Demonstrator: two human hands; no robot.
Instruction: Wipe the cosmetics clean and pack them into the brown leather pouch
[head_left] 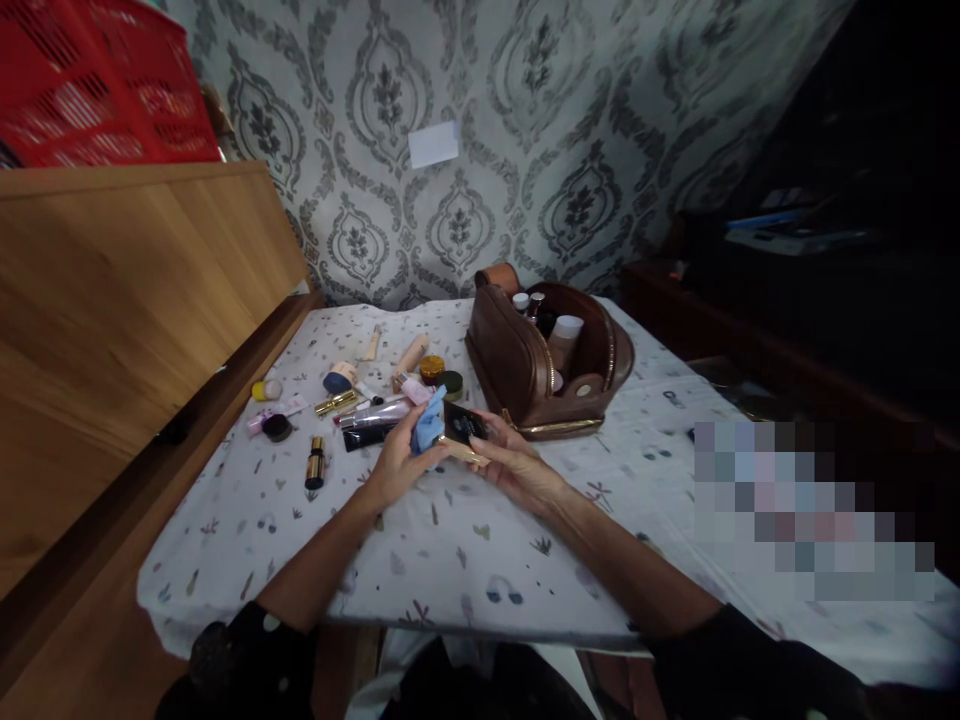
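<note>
A light blue cloth (429, 422) is bunched in my left hand (399, 462), whose fingers are closed on it. My right hand (517, 468) grips a flat black case with a gold edge (463, 422), perhaps a makeup compact. The cloth touches the left side of this case. Just beyond my right hand stands an unzipped brown cosmetic bag (510, 345). Inside it I see a white-capped tube (564, 340) and several small bottles. Left of my hands lie a silvery tube (382, 413), a dark green-lidded jar (450, 385) and an amber jar (431, 369).
Farther left are a black-and-gold bottle (315, 464), a gold tube (336, 402), a dark round lid (277, 428) and a yellow-capped item (265, 390). A patterned white cloth (465, 560) covers the table. A wooden panel (142, 270) bounds the left, a patterned wall (465, 220) the back.
</note>
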